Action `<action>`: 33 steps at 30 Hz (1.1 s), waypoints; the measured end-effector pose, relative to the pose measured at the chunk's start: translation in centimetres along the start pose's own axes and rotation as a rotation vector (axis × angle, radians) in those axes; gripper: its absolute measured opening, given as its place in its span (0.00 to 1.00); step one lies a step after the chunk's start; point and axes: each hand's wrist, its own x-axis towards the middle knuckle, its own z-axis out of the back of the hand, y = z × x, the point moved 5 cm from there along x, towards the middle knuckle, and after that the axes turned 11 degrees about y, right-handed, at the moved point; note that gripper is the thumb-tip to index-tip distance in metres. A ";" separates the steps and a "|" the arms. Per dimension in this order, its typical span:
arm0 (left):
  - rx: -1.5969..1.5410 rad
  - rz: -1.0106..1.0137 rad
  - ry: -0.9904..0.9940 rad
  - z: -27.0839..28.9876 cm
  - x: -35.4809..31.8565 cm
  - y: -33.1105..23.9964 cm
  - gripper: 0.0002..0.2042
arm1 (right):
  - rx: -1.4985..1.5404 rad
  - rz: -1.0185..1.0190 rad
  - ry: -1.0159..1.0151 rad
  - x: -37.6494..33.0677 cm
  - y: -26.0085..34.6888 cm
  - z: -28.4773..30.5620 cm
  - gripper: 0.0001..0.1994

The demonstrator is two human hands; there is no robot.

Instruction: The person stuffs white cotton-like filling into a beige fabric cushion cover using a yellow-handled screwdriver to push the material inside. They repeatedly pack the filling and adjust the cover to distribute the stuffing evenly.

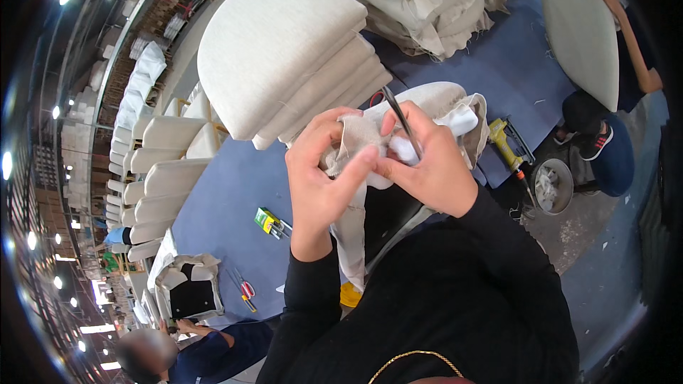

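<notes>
My left hand (pixel 319 171) pinches a flap of beige fabric (pixel 361 135) between thumb and fingers. My right hand (pixel 437 171) is closed round a slim dark metal tool (pixel 400 115) whose exact kind I cannot make out. Its thumb and fingertips meet white padding (pixel 404 149) beside the flap. Both hands work over a chair seat cushion in beige cloth, its black underside (pixel 388 217) facing up near my body. Loose cloth hangs along its edges, and another bit of white padding (pixel 462 121) sticks out to the right of my right hand.
A stack of beige seat cushions (pixel 277 43) rises just beyond my left hand. Heaped fabric (pixel 434 0) lies behind. A yellow staple gun (pixel 505 146) is at right, above a metal bowl (pixel 551 186). Scissors (pixel 247 289) and a small box (pixel 267 220) lie left. Two co-workers handle cushions nearby.
</notes>
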 end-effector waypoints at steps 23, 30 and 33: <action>0.072 0.051 -0.204 1.9 -2.7 1.2 0.06 | -0.408 -0.011 -0.096 -10.3 1.4 3.2 0.14; 0.109 0.031 -0.168 1.0 -3.2 0.0 0.06 | -0.676 0.013 -0.125 -9.8 2.3 3.8 0.18; 0.088 0.003 -0.171 0.8 -3.1 -0.1 0.06 | -0.704 -0.006 -0.129 -9.8 1.9 3.5 0.19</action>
